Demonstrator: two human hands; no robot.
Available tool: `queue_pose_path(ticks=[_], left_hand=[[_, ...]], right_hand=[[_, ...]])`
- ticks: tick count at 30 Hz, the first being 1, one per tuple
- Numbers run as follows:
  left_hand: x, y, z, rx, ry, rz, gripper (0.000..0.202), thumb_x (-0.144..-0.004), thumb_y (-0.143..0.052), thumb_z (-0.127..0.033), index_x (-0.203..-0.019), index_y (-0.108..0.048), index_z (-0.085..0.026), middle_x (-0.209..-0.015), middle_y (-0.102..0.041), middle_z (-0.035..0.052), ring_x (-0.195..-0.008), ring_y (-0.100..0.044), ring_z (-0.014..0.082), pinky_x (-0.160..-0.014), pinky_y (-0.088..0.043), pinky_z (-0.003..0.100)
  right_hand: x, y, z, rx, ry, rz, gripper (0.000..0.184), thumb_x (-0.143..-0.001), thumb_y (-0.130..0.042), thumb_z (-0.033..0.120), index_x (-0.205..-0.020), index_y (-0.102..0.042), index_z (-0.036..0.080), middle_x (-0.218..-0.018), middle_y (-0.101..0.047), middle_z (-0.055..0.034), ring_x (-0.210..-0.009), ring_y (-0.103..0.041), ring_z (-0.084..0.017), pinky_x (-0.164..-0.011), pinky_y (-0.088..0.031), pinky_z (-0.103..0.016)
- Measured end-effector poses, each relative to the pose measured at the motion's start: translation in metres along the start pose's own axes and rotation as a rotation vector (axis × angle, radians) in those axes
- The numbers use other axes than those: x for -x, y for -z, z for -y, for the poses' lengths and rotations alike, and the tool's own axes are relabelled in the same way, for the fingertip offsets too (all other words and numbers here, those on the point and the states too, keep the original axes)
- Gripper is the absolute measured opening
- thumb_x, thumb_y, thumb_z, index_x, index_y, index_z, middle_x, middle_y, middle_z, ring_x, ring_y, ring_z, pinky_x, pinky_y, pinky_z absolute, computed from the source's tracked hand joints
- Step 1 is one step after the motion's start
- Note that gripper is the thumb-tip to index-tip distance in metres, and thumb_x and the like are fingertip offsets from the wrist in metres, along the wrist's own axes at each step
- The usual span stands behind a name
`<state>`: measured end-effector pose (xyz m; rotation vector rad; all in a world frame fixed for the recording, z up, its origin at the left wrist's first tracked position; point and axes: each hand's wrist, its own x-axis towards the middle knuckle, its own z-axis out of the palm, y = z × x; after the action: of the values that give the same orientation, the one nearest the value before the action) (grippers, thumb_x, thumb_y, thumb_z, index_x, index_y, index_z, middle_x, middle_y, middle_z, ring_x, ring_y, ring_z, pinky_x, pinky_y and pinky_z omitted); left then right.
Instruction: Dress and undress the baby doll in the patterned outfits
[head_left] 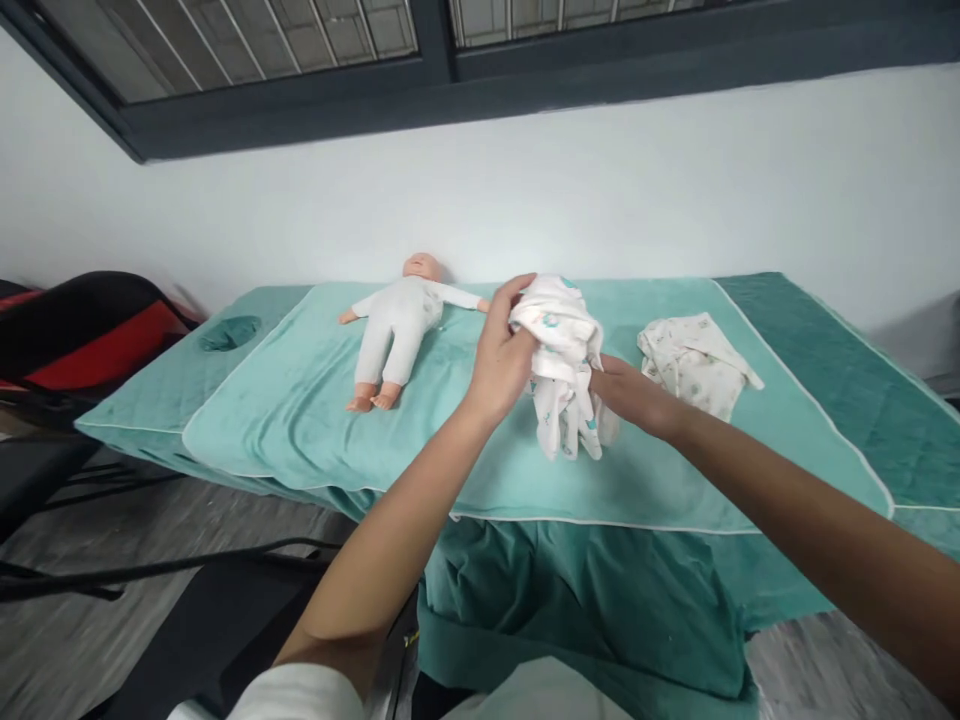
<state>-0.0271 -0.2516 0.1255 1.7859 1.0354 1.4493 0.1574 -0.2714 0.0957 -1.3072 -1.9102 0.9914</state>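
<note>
A bunched white baby garment (564, 345) with small green and blue prints hangs between my two hands above the bed. My left hand (506, 345) is closed on its upper left side, the fingers at the top. On the lower right side my right hand (634, 393) grips the cloth, its fingertips hidden behind the folds. To the left a baby doll (401, 320) lies on its back, dressed in white, arms spread and feet bare. A second printed baby garment (696, 362) rests crumpled on the bed to the right.
Under everything is a bed with a green cover (300, 440); a hole (230, 333) shows at its left end. The white wall (525, 200) and a dark window frame (300, 100) stand behind. Black and red chairs (112, 350) are at the left.
</note>
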Motion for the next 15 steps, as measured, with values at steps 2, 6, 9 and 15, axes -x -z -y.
queue_pose_path(ticks=[2, 6, 9, 15], left_hand=[[0.009, 0.002, 0.007, -0.055, -0.041, 0.108, 0.042, -0.096, -0.056, -0.04, -0.137, -0.051, -0.029, -0.141, -0.055, 0.0076, -0.134, -0.052, 0.0236, -0.112, -0.045, 0.039], [0.027, 0.006, 0.028, -0.242, -0.05, 0.223, 0.082, -0.077, -0.082, -0.045, -0.148, -0.044, -0.03, -0.16, -0.033, 0.0115, -0.154, -0.026, 0.0319, -0.126, -0.029, 0.048], [0.039, 0.011, 0.043, -0.28, -0.009, 0.174, 0.105, -0.071, -0.087, -0.038, -0.157, -0.027, -0.032, -0.162, -0.029, 0.0132, -0.153, -0.028, 0.0319, -0.125, -0.032, 0.049], [0.069, 0.053, 0.072, -0.333, -0.041, -0.007, 0.049, -0.084, -0.068, -0.031, -0.131, -0.059, -0.024, -0.127, -0.066, 0.0094, -0.118, -0.062, 0.0259, -0.106, -0.049, 0.042]], right_hand=[[-0.001, -0.014, 0.003, -0.31, -0.075, 0.006, 0.044, -0.095, -0.048, 0.055, -0.117, -0.07, 0.024, -0.097, -0.076, -0.0066, -0.092, -0.07, -0.032, -0.084, -0.058, -0.047], [-0.011, -0.032, 0.012, -0.566, -0.047, -0.018, 0.049, -0.093, -0.049, 0.058, -0.126, -0.068, 0.028, -0.106, -0.077, -0.0059, -0.11, -0.069, -0.033, -0.094, -0.057, -0.05], [-0.019, -0.037, 0.015, -0.524, -0.014, 0.038, 0.044, -0.092, -0.053, 0.056, -0.121, -0.071, 0.028, -0.109, -0.076, -0.0055, -0.116, -0.067, -0.034, -0.098, -0.056, -0.05], [-0.02, -0.048, 0.024, -0.284, 0.113, 0.493, 0.044, -0.093, -0.061, 0.054, -0.122, -0.073, 0.024, -0.125, -0.072, -0.0037, -0.124, -0.063, -0.032, -0.111, -0.048, -0.049]])
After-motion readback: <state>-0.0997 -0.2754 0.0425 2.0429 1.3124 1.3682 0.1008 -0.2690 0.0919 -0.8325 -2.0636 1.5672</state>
